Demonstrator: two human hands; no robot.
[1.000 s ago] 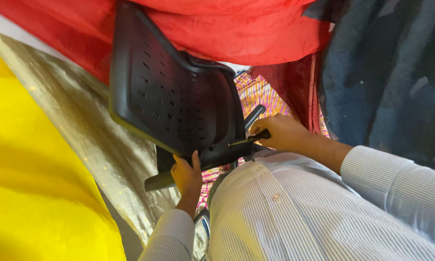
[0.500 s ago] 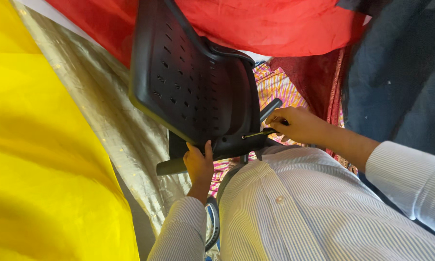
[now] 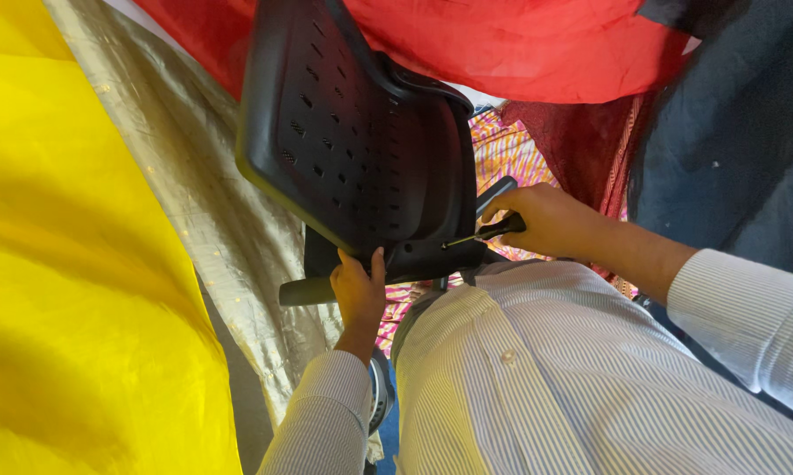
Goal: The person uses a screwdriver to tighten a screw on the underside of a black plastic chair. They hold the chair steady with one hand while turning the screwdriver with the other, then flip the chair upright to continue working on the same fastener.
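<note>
Since a second ago we have kept both grips while the black chair shell has come to stand higher and further right in our view. Our right hand has its fingers clamped on a black-handled screwdriver, tip at the shell's lower edge. Our left hand grips that same edge from below, thumb up against the plastic. Around lie yellow cloth, gold fabric and red cloth.

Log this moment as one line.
left hand: grips black perforated plastic chair seat edge | right hand: holds black-handled screwdriver, tip at seat
</note>
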